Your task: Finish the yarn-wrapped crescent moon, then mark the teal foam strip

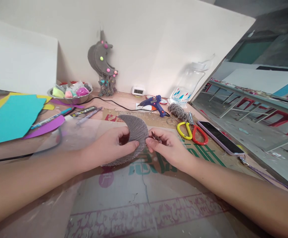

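Note:
A crescent moon shape (pixel 138 127), wound closely with grey cord, is in my left hand (pixel 115 142). My left thumb presses on its front face while the fingers curl behind its inner curve. My right hand (pixel 165 145) is pinched at the crescent's outer right edge. Between its fingers shows a small dark thing (pixel 156 137), too small and covered to name. A thin loose strand (pixel 145 185) lies below the crescent on the plastic-covered cardboard (pixel 124 198). The crescent's lower tip is partly behind my left hand.
Yellow-and-red-handled scissors (pixel 192 133), a phone (pixel 219 137), a grey cord ball (pixel 177 111) and a blue glue gun (pixel 156 105) lie right. A decorated crescent (pixel 100 61) hangs behind. Coloured sheets (pixel 15 115), pens (pixel 52 117) and a metal bowl (pixel 72 100) stand left.

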A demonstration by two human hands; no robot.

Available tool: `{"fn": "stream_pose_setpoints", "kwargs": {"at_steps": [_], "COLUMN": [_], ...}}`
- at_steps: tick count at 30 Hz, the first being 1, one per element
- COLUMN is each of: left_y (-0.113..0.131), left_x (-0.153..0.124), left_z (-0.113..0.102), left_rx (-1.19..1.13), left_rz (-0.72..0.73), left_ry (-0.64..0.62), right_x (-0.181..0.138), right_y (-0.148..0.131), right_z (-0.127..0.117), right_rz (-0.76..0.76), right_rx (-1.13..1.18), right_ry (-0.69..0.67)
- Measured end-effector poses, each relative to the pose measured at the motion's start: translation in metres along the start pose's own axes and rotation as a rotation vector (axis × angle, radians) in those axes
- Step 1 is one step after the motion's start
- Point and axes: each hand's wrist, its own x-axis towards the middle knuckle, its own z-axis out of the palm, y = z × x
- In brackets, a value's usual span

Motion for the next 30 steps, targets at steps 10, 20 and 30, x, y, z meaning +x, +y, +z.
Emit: {"fn": "stream_pose_setpoints", "kwargs": {"at_steps": [10, 20, 30], "left_y": [-0.005, 0.004, 0.002], "left_x": [0.001, -0.001, -0.001], "left_z": [-0.001, -0.005, -0.003], "left_rx": [-0.182, -0.024, 0.009], "left_rz": [-0.019, -0.058, -0.079], "left_ry": [-0.05, 0.096, 0.079], "right_x": [0.001, 0.002, 0.002], "right_y": [0.0, 0.013, 0.011], "right_z": [-0.005, -0.028, -0.026], "right_rz": [-0.123, -0.658, -0.69], "right_rx": [-0.139, -0.941, -1.036], "right_ry": [-0.011, 0.145, 0.162]}}
